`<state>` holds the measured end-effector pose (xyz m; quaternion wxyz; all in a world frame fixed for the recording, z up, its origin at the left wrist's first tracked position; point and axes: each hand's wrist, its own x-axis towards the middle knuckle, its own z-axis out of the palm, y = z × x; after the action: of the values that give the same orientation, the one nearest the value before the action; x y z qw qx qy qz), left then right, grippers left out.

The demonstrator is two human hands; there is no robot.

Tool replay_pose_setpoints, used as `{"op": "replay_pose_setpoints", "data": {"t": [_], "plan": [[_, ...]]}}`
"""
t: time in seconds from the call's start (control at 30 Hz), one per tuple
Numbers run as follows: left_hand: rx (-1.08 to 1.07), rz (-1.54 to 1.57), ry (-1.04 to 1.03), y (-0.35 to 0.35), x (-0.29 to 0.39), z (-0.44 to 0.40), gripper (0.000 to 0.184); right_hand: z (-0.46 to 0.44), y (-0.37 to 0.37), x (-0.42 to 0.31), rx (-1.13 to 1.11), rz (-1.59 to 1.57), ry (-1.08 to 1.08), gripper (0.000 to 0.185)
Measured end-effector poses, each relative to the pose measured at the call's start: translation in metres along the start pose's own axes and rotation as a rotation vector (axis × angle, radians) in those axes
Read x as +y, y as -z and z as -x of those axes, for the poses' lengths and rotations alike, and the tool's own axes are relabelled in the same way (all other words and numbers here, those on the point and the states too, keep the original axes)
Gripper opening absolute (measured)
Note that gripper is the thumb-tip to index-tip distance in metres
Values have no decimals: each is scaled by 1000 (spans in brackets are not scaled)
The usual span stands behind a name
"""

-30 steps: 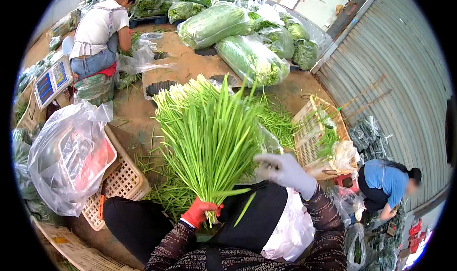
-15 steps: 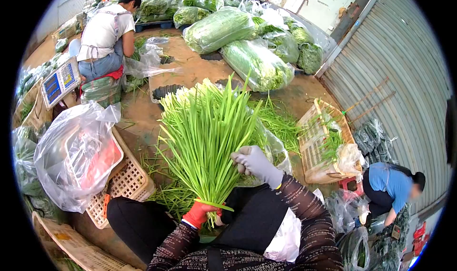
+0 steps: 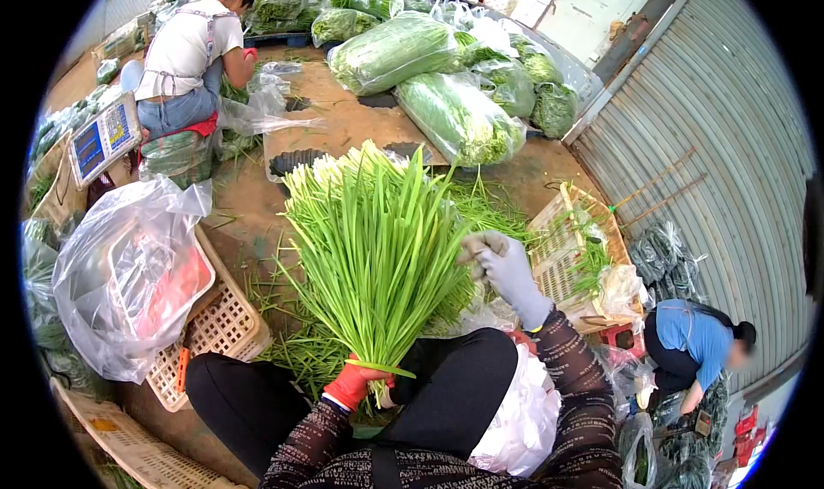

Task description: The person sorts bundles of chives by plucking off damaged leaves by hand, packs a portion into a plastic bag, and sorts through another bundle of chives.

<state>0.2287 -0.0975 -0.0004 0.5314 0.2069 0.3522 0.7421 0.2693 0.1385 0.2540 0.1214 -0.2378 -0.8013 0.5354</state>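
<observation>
A fanned bunch of garlic chives (image 3: 369, 266) stands upright before me, leaf tips pointing away. Around its lower end is my left hand (image 3: 354, 384), in a red glove, closed on the stalks. A flat green strip (image 3: 390, 369) crosses the stalks just above that grip. My right hand (image 3: 506, 270), in a grey glove, is raised beside the bunch's right edge. Its fingers are curled in, and anything between them is too small to make out. Behind the bunch lie more chives with pale ends (image 3: 322, 171).
At left, a plastic bag (image 3: 129, 274) covers part of a crate (image 3: 232, 321), near a scale (image 3: 103, 141). Another crate (image 3: 554, 261) stands at right. Large bagged bundles (image 3: 463, 120) lie ahead. One co-worker (image 3: 184, 60) sits at upper left, another (image 3: 687, 343) bends at right.
My right hand has moved right, away from the leaves. My left hand keeps its hold on the bunch. The co-worker at upper left has raised a hand.
</observation>
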Motion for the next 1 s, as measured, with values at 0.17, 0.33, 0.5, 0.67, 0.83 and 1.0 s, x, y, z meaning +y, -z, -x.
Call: {"op": "replay_pose_setpoints", "data": {"t": [0.17, 0.33, 0.5, 0.67, 0.83, 1.0], "plan": [[-7, 33, -2, 1, -2, 1, 23, -32, -20, 21, 89, 84, -42, 25], [-37, 58, 35, -2, 2, -2, 28, -50, -16, 39, 38, 171, -271, 36], [-63, -22, 25, 1, -3, -1, 24, -47, -22, 44, -42, 145, -239, 34], [-40, 1, 6, -2, 2, -1, 19, -52, 5, 33, -131, 683, 216, 18], [-21, -10, -15, -2, 4, 2, 19, -57, 58, 14, 310, 560, 305, 14], [-31, 22, -32, -3, 2, -4, 20, 2, 19, -34, -285, 397, -1, 20]]}}
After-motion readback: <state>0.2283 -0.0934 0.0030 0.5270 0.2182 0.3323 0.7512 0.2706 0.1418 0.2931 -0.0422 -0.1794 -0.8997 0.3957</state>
